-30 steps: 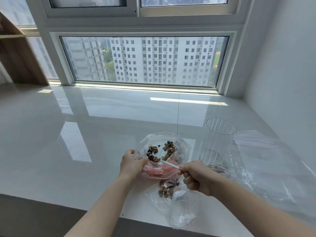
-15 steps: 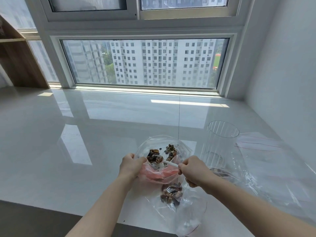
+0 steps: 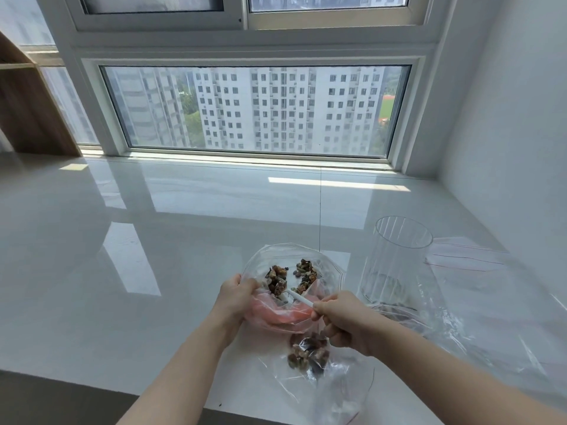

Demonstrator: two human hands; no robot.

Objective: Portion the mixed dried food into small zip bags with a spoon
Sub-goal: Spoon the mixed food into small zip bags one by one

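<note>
Nearest you, a clear bag lay on the glossy white surface at its front edge, with a clump of dried mix inside it. Just above that, your right hand was curled around the handle of a white spoon, thumb and fingers pinching it, the spoon reaching left and away from you into a second bag. Your left hand gripped that bag's near left edge, fingers bunched in the plastic, holding its mouth up and open. The lower part of this bag showed pink. Inside it sat two small heaps of food, brown, dark and yellowish pieces, and the spoon's bowl end lay buried among the left heap, so you could not see whether it carried anything. To the right and a little farther stood a ribbed clear jar, upright and open-topped. Around and behind the jar spread more loose plastic, with thin red zip lines showing near the wall. Beyond all this the surface ran back to a wide window facing tall apartment blocks, and a wooden shelf stood at the far left.
</note>
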